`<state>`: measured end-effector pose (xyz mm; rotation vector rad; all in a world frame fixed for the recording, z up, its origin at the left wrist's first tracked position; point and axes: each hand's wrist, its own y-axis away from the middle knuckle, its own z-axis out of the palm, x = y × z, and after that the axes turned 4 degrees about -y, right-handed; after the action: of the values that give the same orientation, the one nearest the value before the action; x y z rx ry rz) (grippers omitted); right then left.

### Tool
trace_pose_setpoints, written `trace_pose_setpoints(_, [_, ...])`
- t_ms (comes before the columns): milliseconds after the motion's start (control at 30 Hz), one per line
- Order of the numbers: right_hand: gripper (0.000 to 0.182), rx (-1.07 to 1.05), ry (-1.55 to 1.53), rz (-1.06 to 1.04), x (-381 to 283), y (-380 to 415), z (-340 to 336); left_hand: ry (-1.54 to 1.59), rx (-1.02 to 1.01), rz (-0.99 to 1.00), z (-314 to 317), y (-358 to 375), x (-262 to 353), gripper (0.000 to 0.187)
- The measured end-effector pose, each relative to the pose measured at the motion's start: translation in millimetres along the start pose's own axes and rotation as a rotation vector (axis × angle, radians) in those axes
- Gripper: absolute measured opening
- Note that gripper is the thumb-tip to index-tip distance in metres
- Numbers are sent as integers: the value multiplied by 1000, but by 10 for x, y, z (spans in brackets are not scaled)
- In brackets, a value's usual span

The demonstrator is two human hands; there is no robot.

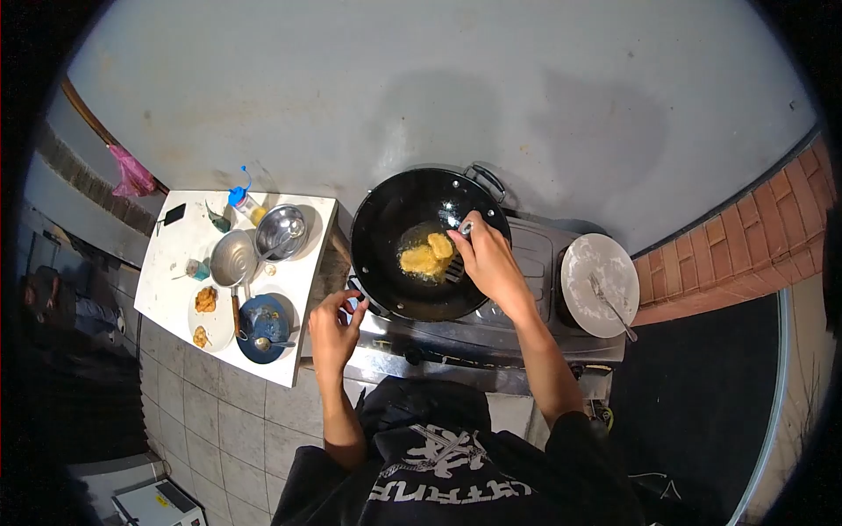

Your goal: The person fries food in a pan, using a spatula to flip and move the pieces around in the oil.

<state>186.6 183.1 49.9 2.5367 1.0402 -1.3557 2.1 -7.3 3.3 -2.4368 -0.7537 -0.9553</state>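
Observation:
A black wok point(386, 219) sits on the stove, with golden battered pieces point(425, 259) frying in oil at its middle. My right hand point(487, 267) is over the wok's right side, closed around the handle of a slotted spatula point(454, 272). The spatula's slotted blade is down in the wok, touching or right beside the food; its handle is mostly hidden by my fingers. At the wok's lower left rim, my left hand point(335, 329) has its thumb and fingers pinched at the wok's side handle point(375, 307).
On the right stands a white floury bowl point(601, 272) with a fork point(614, 307). The white table point(175, 254) at left carries a saucepan point(234, 257), a steel bowl point(281, 232), a blue plate point(263, 320), a plate with fried pieces point(206, 300) and a bottle point(250, 206). A wall point(438, 79) rises behind.

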Motion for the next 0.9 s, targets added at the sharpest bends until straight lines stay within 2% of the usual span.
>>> trace_pose_setpoints(200, [30,82,41,-45,0,6,61,5,5,19,-27,2,5,20])
trace_pose_setpoints(467, [22,164,-80,18,119,57,74,1,-2,3,-30,-5,-19,21])
trace_pose_setpoints(667, [16,302,-139,-57,360,113,79,-5,-2,21,-27,1,12,20])
trace_pose_setpoints(767, [15,334,-240,88,371,122,28,1,-4,22,-17,2,-9,20])
trace_pose_setpoints(900, [15,346,-243,97,386,133,-14,10,-20,-8,-36,4,15,20])
